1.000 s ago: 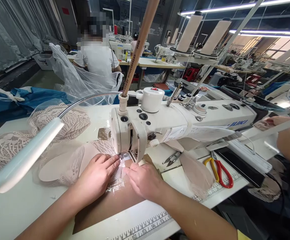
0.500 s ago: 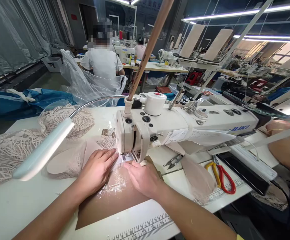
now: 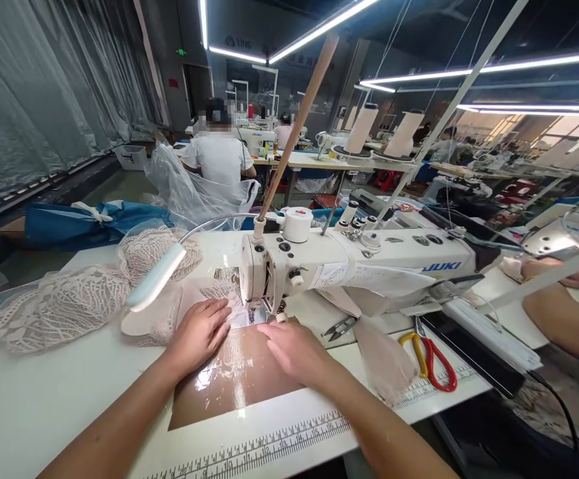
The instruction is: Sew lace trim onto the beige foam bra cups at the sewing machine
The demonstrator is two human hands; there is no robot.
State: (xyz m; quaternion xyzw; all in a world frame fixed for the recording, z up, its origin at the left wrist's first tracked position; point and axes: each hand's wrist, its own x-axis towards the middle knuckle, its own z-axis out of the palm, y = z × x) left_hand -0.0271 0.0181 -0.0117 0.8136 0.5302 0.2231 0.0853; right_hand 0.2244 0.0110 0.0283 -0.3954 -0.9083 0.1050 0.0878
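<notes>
A white sewing machine point(image 3: 309, 263) stands across the table with its needle end between my hands. My left hand point(image 3: 200, 336) lies flat, fingers stretched out, on pale beige lace fabric point(image 3: 217, 291) left of the presser foot point(image 3: 252, 315). My right hand point(image 3: 292, 349) is close to the foot's right side. Its fingers are bent together, with the tips at the foot; whatever they pinch, if anything, is hidden. Under both hands a brown sheet point(image 3: 234, 386) with shiny clear tape covers the table. Beige lace cups point(image 3: 80, 303) lie to the left, joined to the fabric.
A lamp point(image 3: 157, 278) on a bendy neck hangs over the lace. To the right lie thread snips point(image 3: 340, 327), red-and-yellow scissors point(image 3: 429, 359) and a beige fabric piece point(image 3: 383, 359). A ruler strip point(image 3: 264, 449) runs along the front edge. A co-worker's arm point(image 3: 563, 306) is at far right.
The camera view has tilted up and drawn back slightly. My left hand lies flatter and a little farther from the foot; my right hand stays beside it.
</notes>
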